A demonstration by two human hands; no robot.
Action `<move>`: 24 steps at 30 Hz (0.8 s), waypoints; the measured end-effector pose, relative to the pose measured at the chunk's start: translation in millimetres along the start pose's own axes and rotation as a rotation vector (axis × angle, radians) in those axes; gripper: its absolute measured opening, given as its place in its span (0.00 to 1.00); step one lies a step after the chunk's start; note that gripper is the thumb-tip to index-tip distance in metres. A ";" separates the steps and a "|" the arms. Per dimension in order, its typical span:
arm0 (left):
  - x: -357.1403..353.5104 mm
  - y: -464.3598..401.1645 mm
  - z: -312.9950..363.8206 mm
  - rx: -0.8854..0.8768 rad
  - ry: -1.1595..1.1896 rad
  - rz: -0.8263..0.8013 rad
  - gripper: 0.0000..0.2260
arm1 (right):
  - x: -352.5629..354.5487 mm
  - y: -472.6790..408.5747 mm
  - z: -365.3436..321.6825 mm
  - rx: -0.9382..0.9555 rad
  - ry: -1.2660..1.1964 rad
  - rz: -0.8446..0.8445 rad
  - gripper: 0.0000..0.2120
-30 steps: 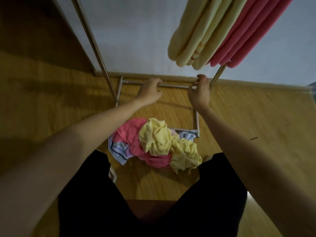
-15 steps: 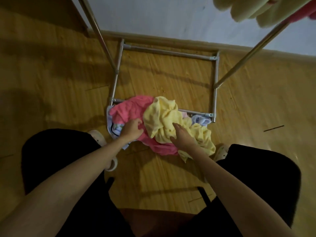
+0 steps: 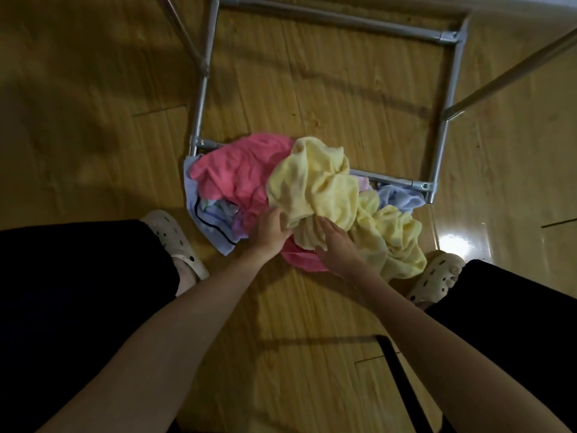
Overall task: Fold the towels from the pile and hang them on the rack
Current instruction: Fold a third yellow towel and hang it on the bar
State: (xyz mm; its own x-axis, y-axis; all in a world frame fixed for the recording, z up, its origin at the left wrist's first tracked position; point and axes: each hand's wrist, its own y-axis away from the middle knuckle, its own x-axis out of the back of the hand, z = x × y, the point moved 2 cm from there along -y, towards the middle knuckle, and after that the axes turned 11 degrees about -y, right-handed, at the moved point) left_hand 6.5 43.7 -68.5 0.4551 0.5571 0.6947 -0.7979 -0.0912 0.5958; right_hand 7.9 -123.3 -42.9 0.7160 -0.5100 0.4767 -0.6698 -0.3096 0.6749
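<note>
A pile of crumpled towels lies on the wooden floor against the front bar of the metal rack base (image 3: 443,126). On top is a pale yellow towel (image 3: 315,185), with a pink towel (image 3: 237,173) to its left, a second yellow towel (image 3: 396,242) to its right and a light blue striped cloth (image 3: 212,226) underneath. My left hand (image 3: 270,229) grips the near edge of the top yellow towel. My right hand (image 3: 337,245) rests on the same towel's near fold, its fingers partly buried in the cloth.
Rack uprights slant up at the upper left (image 3: 187,35) and upper right (image 3: 512,70). My feet in beige clogs (image 3: 175,242) (image 3: 437,276) stand either side of the pile, with black-clad knees beside them. A dark bar (image 3: 402,382) lies on the floor at the lower right.
Both hands came down from the rack's bar to the pile. The view tilted down, so the hung towels left the frame. My left hand moved from the pink towel to the yellow one.
</note>
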 end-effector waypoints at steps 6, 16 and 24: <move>-5.7 -12.3 3.8 -0.002 -0.037 0.062 0.07 | -1.3 -8.3 3.5 0.000 -0.011 -0.004 0.34; 56.6 7.2 35.8 -0.043 0.307 0.159 0.04 | 19.8 16.0 -22.0 0.058 -0.062 0.063 0.34; 136.7 65.5 94.2 -0.175 0.438 0.239 0.04 | 52.8 69.9 -61.6 0.293 -0.251 0.270 0.34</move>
State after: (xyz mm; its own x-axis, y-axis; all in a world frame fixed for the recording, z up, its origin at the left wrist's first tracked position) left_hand 53.6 36.1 103.5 0.0743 0.8340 0.5468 -0.9302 -0.1397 0.3395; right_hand 11.0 -122.4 64.2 0.4630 -0.7705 0.4381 -0.8788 -0.3345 0.3404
